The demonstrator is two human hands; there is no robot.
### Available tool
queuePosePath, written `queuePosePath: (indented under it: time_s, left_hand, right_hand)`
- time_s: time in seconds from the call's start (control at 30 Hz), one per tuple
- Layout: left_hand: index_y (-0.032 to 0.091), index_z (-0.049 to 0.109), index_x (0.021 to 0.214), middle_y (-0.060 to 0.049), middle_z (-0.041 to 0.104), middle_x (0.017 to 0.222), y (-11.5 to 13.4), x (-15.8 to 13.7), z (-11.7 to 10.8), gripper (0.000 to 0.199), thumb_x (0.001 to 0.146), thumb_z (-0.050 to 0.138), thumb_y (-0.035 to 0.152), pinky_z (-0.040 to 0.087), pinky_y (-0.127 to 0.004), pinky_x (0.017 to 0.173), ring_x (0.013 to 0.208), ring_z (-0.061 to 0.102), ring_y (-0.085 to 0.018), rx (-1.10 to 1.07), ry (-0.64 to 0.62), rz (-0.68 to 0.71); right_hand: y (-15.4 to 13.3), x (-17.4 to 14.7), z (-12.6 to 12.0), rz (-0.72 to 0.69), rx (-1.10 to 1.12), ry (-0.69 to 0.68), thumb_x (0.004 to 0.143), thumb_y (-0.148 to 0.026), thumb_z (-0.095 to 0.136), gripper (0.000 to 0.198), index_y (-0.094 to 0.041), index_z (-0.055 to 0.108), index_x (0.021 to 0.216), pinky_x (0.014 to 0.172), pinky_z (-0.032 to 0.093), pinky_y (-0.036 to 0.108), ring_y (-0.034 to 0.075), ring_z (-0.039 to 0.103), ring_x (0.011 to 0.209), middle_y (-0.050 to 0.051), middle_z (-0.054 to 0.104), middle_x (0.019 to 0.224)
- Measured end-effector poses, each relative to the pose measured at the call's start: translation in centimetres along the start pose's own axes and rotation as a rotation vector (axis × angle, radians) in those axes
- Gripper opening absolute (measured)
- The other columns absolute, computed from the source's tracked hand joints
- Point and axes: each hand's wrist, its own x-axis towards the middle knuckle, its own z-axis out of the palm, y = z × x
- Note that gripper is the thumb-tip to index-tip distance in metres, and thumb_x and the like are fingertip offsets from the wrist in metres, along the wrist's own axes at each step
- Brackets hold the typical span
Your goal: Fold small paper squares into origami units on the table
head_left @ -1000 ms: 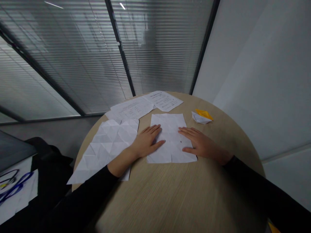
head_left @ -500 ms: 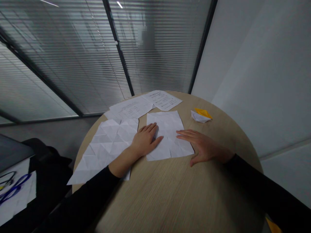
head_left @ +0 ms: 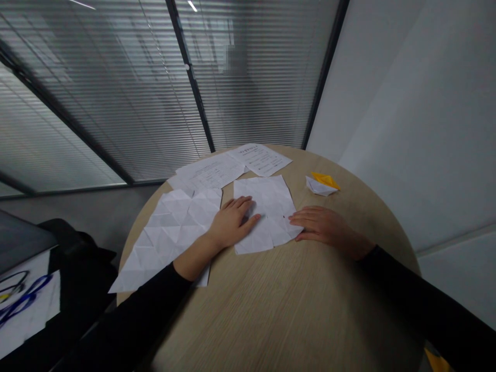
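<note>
A creased white sheet of paper (head_left: 267,196) lies between my two hands on the round wooden table. My left hand (head_left: 230,222) rests flat on its left part, thumb out to the side. At the near right corner, my right hand (head_left: 323,227) has its fingers closed on the paper, thumb underneath or at the edge. That corner looks slightly raised and bent. A larger sheet with a triangle crease pattern (head_left: 172,222) lies to the left, partly under my left forearm.
Printed sheets (head_left: 213,170) lie at the back of the table (head_left: 263,310). A white and a yellow folded paper boat (head_left: 327,180) stand at the back right. Blue-handled scissors (head_left: 27,299) lie on papers at the far left. Walls and blinds close in behind.
My right hand has closed from a spread pose onto the paper's near right corner, which is now slightly lifted. My left hand has stayed in place.
</note>
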Motion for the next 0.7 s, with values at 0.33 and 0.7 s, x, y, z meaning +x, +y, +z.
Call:
queuePosePath:
  time_s: [0.33,0.7]
  left_hand:
    - [0.023,0.068,0.165,-0.018,0.076,0.161,0.1,-0.2,-2.3,0.098,0.109,0.037,0.097,0.055,-0.061,0.129,0.148,0.073,-0.04,-0.471,-0.101,0.387]
    - [0.025,0.075,0.153,-0.013,0.089,0.126,1.1,-0.5,-1.9,0.059,0.111,0.067,0.066,0.069,-0.046,0.101,0.109,0.086,-0.029,-0.336,-0.019,0.293]
  right_hand:
    - [0.0,-0.9,0.2,0.275,-0.009,0.557,0.116,-0.054,0.067,0.031,-0.03,0.087,0.111,0.096,0.075,0.054,0.034,0.089,0.101,0.008,0.092,0.108]
    - [-1.2,-0.5,-0.3,0.497,0.09,0.76,0.112,-0.07,0.067,0.044,-0.028,0.078,0.104,0.064,0.068,0.038,0.028,0.082,0.072,0.004,0.085,0.084]
